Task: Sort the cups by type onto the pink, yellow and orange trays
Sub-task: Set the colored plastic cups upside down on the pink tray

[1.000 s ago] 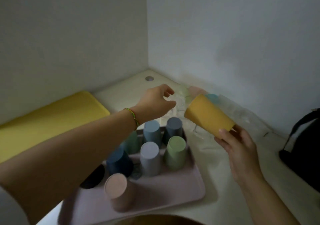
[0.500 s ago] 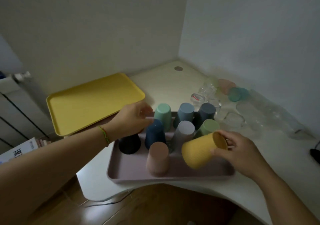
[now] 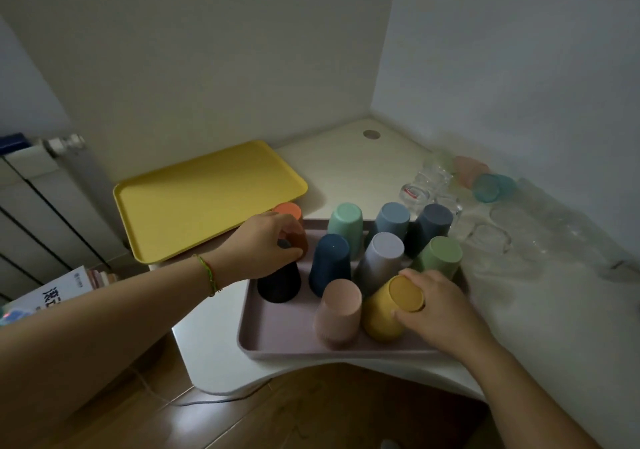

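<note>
- Step in hand: placing plastic cups on the pink tray [image 3: 277,353]; two cups going down at once.
- Right hand [image 3: 441,308] grips the yellow cup [image 3: 388,313], fingers curled over its upturned base. The cup is mouth-down and slightly tilted, near the tray's front right corner, just beside the pale pink cup [image 3: 339,313]. Can't tell if its rim is fully seated.
- Left hand [image 3: 261,249] is wrapped around the orange cup [image 3: 292,223], mouth-down at the tray's back left corner, right behind the black cup [image 3: 278,284]. Standing or held just above: can't tell.
- Seven more plastic cups stand inverted on the tray, closely packed.
- Yellow tray [image 3: 207,199] lies at the desk's [image 3: 346,171] left edge, nothing on it. Orange tray not in view.
- Left to sort: clear glasses [image 3: 491,239] along the desk's right edge, plus a teal cup [image 3: 491,187] lying on its side near the back wall.
- Next move, my judgement: seat both cups flat and let go without knocking neighbours, since the gaps are tight. Then reach right for the glasses, likely for the yellow tray.
</note>
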